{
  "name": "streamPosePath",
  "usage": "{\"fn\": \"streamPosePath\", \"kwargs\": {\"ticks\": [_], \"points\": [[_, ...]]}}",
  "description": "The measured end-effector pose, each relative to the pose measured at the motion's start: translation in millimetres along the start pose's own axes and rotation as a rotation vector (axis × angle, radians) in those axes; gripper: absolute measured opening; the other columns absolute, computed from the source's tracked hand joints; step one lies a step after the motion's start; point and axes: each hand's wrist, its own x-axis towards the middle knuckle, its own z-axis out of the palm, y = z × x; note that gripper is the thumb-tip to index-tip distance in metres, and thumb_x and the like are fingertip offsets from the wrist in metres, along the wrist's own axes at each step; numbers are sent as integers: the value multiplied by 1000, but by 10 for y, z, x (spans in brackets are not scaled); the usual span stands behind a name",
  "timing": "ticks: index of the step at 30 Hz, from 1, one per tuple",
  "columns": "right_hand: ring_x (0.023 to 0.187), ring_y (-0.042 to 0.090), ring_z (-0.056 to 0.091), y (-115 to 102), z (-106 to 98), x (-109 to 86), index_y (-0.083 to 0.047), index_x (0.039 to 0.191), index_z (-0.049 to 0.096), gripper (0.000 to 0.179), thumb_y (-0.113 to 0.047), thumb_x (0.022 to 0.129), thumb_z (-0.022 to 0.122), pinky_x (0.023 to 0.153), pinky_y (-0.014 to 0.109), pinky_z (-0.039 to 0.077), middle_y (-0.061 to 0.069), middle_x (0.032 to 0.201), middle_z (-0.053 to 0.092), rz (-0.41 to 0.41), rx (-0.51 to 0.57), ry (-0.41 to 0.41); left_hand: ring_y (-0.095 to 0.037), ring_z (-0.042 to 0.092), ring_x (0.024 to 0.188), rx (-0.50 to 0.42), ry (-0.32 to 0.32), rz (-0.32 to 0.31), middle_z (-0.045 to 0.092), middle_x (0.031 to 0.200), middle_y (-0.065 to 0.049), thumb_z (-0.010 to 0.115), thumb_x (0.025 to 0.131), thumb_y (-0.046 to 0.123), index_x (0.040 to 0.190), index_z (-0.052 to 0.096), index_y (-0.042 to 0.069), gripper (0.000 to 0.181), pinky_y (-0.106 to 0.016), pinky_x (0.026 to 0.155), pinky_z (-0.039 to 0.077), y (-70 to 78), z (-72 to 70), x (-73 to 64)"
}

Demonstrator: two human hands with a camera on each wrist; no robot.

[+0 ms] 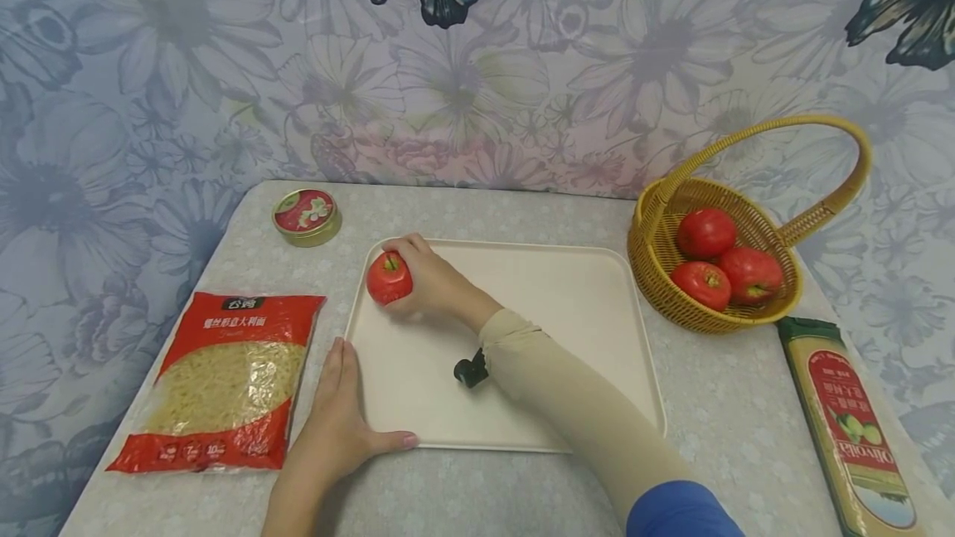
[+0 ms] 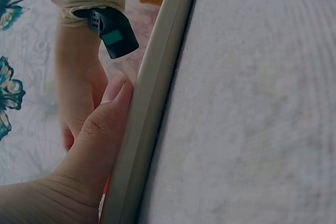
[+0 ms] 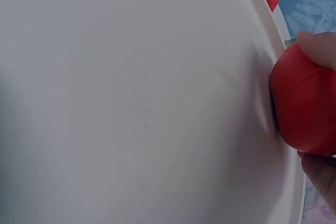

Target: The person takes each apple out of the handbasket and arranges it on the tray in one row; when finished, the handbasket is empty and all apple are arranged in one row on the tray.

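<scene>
A red apple [image 1: 389,278] is at the far left corner of the cream tray [image 1: 522,355], close over its surface. My right hand [image 1: 427,278] grips it, fingers on the far side and thumb on the near side. In the right wrist view the apple [image 3: 307,103] sits between thumb and fingers beside the tray's raised rim. At the tray's near left corner rests my left hand [image 1: 345,429], its fingers straight along the left edge. Its thumb [image 2: 102,124] lies against the front rim in the left wrist view.
A yellow wicker basket [image 1: 647,280] with a tall handle holds three red apples on the right. Below it lies a long Olivoila packet [image 1: 854,429]. Left of the tray is a red bag of spiral pasta [image 1: 224,379], with a round tin [image 1: 307,217] behind it.
</scene>
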Motion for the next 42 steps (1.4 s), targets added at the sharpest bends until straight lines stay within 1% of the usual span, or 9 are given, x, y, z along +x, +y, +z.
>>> {"fn": "streamPosePath", "kwargs": {"ticks": [4, 9, 15, 22, 28, 30, 33, 37, 42], "points": [[120, 19, 57, 24, 0, -29, -20, 150, 34, 92, -27, 75, 87, 103, 34, 51, 3, 142, 40, 6, 27, -6, -46, 2, 152, 5, -9, -7, -3, 164, -30, 85, 46, 75, 156, -5, -6, 163, -62, 120, 19, 11, 4, 10], [131, 20, 49, 50, -35, -101, -23, 154, 30, 100, -37, 73, 88, 107, 40, 49, 1, 148, 41, 3, -18, 8, -47, 3, 152, 19, -24, -22, -3, 164, -30, 83, 46, 77, 156, -5, -6, 164, -62, 120, 19, 32, 3, 8], [143, 21, 37, 77, -243, -357, -27, 155, 30, 97, -47, 76, 84, 115, 45, 41, -3, 154, 39, -21, -18, 85, -47, 1, 152, 18, -36, -35, -6, 164, -30, 83, 46, 77, 155, -6, -6, 164, -63, 120, 18, 47, -7, 6], [144, 20, 37, 194, -712, -930, -25, 151, 39, 78, -47, 85, 75, 118, 47, 35, -3, 153, 42, -50, 14, 217, -46, 0, 152, 13, -52, -53, -9, 164, -28, 84, 46, 76, 155, -9, -5, 165, -64, 119, 17, 43, 6, 29], [138, 26, 41, 547, -1099, -1495, -18, 146, 46, 69, -38, 88, 75, 113, 50, 38, 4, 149, 47, -16, -35, 386, -46, -3, 152, 16, -62, -43, -10, 163, -29, 84, 46, 77, 155, -9, -5, 165, -65, 119, 17, 34, 23, 43], [132, 26, 45, 688, -1220, -1673, -17, 145, 47, 68, -36, 87, 77, 107, 50, 43, 5, 146, 48, 14, -47, 446, -46, -3, 152, 16, -65, -48, -11, 163, -29, 83, 46, 78, 155, -9, -5, 165, -65, 119, 17, 29, 29, 46], [126, 30, 45, 902, -1406, -1928, -16, 144, 49, 67, -30, 85, 78, 101, 51, 43, 9, 144, 49, 70, -72, 529, -46, -3, 152, 19, -68, -50, -11, 163, -29, 81, 46, 80, 155, -10, -4, 166, -65, 118, 18, 27, 40, 55], [126, 35, 43, 1173, -1633, -2228, -11, 142, 50, 65, -22, 84, 79, 102, 57, 37, 14, 143, 48, 142, -101, 608, -47, -3, 152, 9, -61, -34, -12, 163, -28, 82, 47, 79, 155, -10, -5, 165, -66, 118, 18, 12, 44, 59], [132, 41, 39, 1474, -1869, -2569, -9, 147, 45, 71, -29, 87, 77, 103, 66, 37, 20, 149, 41, 280, -107, 588, -47, -3, 152, 0, -53, -18, -11, 163, -29, 83, 48, 77, 155, -10, -5, 164, -67, 117, 19, 9, 36, 51]]}}
